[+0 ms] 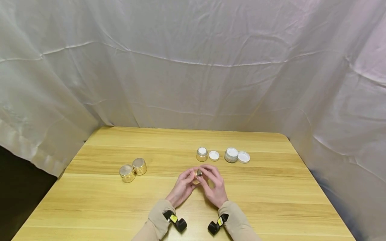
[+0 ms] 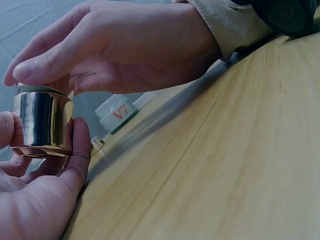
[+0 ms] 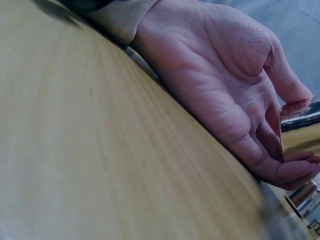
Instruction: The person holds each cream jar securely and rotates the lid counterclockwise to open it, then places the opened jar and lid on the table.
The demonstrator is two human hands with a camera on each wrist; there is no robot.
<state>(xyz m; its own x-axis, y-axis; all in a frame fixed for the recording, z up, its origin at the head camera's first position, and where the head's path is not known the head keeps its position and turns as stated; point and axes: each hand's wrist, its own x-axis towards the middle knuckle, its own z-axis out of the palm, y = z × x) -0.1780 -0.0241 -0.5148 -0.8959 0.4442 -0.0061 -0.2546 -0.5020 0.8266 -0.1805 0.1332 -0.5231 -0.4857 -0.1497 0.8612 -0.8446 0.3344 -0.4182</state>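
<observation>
My left hand (image 1: 182, 188) holds a shiny gold cream jar (image 2: 45, 122) from below and the side, thumb on its printed front. Over the jar's top, my right hand (image 1: 213, 187) has its thumb and fingers bent round the shiny lid (image 1: 199, 173). Whether that lid sits fully on the jar cannot be told, since the fingers cover much of it. In the right wrist view the left palm shows, and the gold jar is cut off by the right edge.
Behind the hands stand a small gold jar (image 1: 202, 155) with a white top, its upturned lid (image 1: 214, 156), a whitish V7 jar (image 1: 231, 155) and another upturned lid (image 1: 243, 157). Two closed gold jars (image 1: 127, 173) (image 1: 139, 166) are at the left. Grey cloth (image 1: 193, 83) hangs behind the table.
</observation>
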